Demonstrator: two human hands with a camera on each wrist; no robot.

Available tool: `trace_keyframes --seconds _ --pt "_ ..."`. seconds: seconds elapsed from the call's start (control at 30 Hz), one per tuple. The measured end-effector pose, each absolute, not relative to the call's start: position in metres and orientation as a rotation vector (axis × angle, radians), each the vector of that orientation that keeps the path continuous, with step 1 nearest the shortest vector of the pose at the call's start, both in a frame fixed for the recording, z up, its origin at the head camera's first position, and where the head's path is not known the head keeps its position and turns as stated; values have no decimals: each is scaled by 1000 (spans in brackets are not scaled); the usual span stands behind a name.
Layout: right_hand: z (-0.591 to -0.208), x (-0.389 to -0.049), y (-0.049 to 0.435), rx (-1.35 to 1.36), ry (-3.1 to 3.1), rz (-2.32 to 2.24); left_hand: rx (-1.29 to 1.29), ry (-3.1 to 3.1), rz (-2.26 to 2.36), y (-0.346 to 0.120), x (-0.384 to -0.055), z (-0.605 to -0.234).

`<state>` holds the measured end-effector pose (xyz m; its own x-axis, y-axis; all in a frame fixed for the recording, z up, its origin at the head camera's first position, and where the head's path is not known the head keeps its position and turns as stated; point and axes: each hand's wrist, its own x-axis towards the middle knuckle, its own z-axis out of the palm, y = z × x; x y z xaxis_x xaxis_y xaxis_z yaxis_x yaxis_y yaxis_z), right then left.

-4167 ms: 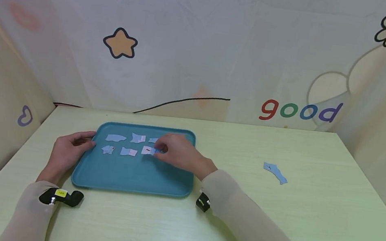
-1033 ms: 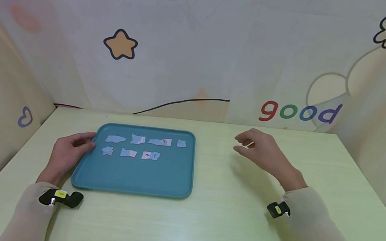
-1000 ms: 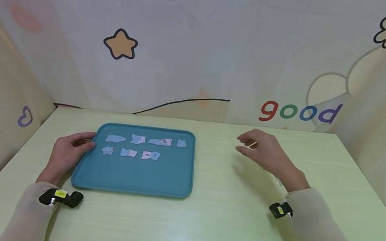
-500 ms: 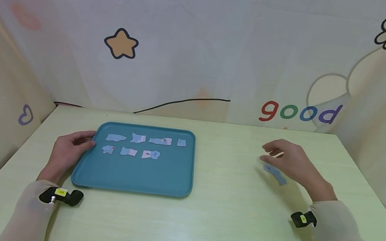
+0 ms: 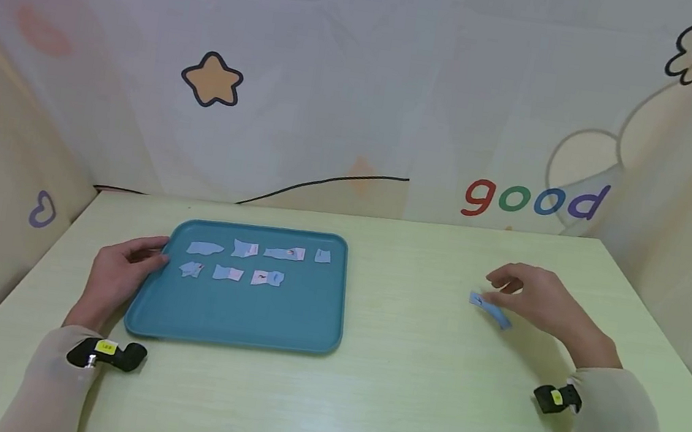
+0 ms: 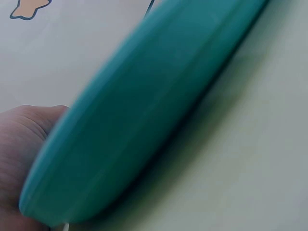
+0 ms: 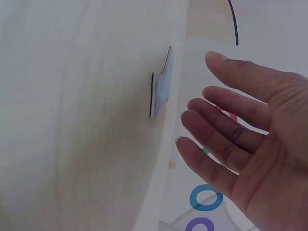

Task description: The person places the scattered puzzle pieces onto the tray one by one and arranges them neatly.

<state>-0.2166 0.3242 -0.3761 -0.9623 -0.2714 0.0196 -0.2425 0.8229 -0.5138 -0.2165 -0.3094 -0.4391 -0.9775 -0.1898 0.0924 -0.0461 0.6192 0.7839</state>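
Observation:
In the head view my left hand holds the left rim of the blue tray, thumb and fingers at its edge. The left wrist view shows that hand partly hidden behind the tray's side wall. Over the right of the table is my right hand, its thumb tip right at a curved, flat light-blue piece with a small dark mark. From the right wrist, the fingers look loosely bent and spread, apart from the piece. Several irregular light-blue and pinkish flat pieces lie in two rows on the tray, among them a plain one.
The pale wooden table carries the tray on its left half. A printed cloth stands along the back edge and both sides. Black wrist cameras sit on both sleeves.
A small piece and a long one now show in the tray's top row. My right hand has moved from the tray rightward, down to the curved piece. The left hand stays put.

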Motion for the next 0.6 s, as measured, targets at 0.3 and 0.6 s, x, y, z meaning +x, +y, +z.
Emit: trace_keyframes --seconds 0.3,0.6 --pt "-384 -219 332 -335 2885 -726 208 -2682 -1286 -309 -215 -438" --pt "-387 -220 335 -311 2846 -737 197 -2675 -1288 -309 -215 -437"
